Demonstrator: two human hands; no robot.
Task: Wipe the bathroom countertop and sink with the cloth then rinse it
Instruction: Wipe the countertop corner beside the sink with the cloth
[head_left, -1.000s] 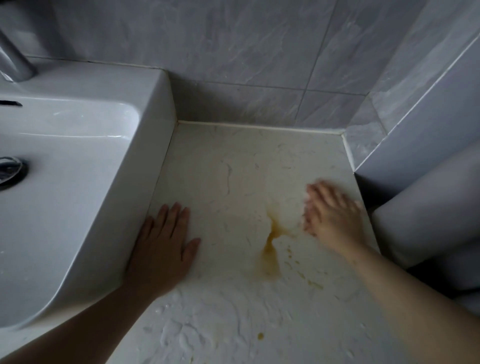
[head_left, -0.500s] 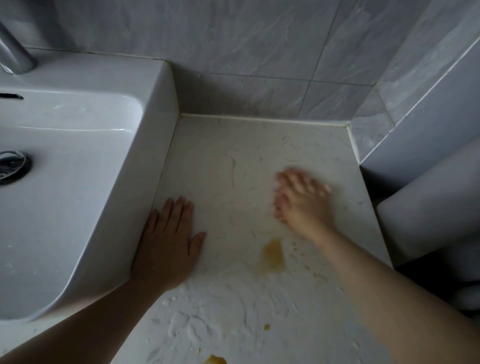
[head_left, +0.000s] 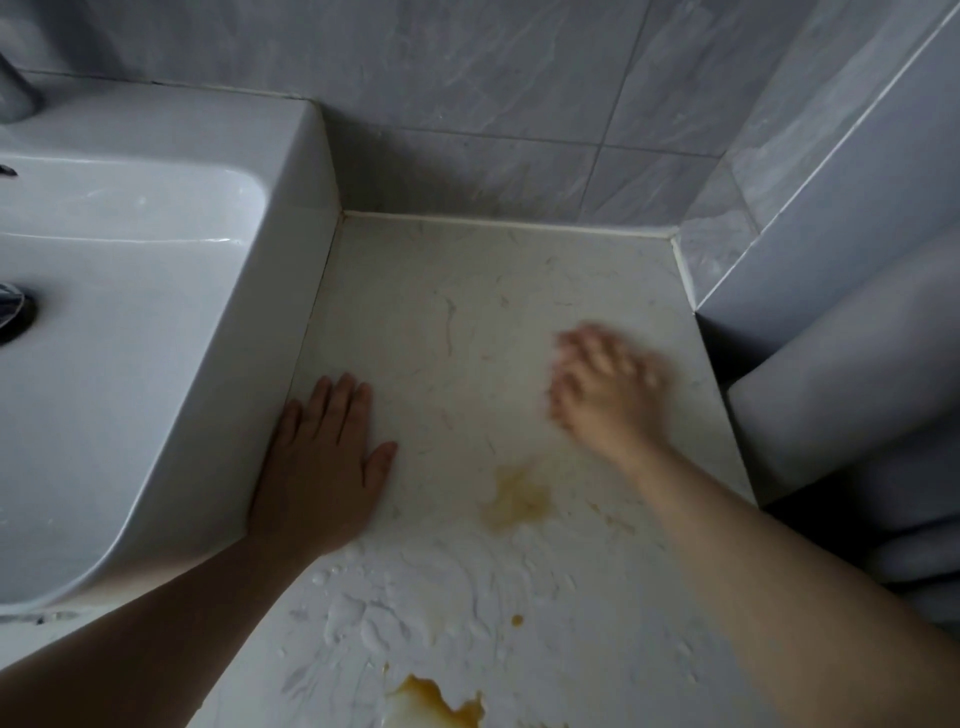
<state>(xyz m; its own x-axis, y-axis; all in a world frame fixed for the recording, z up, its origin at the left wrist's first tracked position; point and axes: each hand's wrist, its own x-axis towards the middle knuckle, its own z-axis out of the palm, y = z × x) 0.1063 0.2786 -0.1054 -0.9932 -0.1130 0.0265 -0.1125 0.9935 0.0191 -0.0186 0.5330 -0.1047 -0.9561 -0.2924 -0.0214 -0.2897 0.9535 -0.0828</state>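
Note:
My left hand (head_left: 322, 467) lies flat and open on the off-white countertop (head_left: 457, 312), its edge against the side of the white sink (head_left: 156, 322). My right hand (head_left: 602, 395) is blurred with motion over the right part of the countertop, fingers spread; no cloth shows in or under it. A yellow-brown stain (head_left: 514, 499) sits between my hands, just below the right one. A larger orange-brown puddle (head_left: 436, 701) lies at the bottom edge, with a small drop (head_left: 517, 619) above it. White foamy smears (head_left: 395, 597) cover the near countertop.
Grey tiled walls (head_left: 493, 104) close the countertop at the back and right. A white rounded fixture (head_left: 841, 415) stands below the right edge. The sink drain (head_left: 10, 312) and the faucet base (head_left: 15, 98) are at far left.
My right hand has swept left across the countertop, and the stain's upper streak is smeared into a blob. My left hand stays put. The view shifted, showing the bottom puddle.

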